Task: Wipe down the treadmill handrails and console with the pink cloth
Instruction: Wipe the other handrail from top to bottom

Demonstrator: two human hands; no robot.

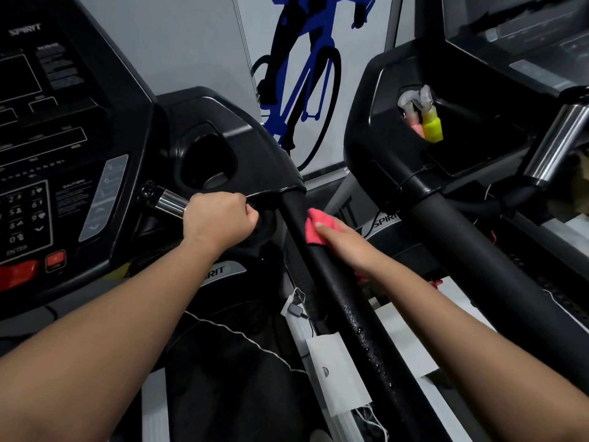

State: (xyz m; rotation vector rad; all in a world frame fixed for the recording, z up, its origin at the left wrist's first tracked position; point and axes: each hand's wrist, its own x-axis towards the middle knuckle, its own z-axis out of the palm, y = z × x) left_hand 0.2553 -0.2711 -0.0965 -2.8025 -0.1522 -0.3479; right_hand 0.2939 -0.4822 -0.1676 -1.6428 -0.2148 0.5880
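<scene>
Right hand [345, 250] clamped on pink cloth [318, 226] against black handrail [338, 282] at centre, left hand [220, 218] fisted round chrome grip bar [167, 200] at 9 o'clock, console [47, 138] at 10 o'clock marked SPIRIT, CAUTION, ENTER, yellow spray bottle [432, 127] at 2 o'clock.

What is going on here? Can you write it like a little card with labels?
place: gym, two black treadmills side by side
right hand: presses pink cloth on black handrail
left hand: grips the metal grip bar
handrail: water droplets nearer the person
console: dark screen, untouched
neighbour's cup holder: yellow bottle, pink bottle
</scene>
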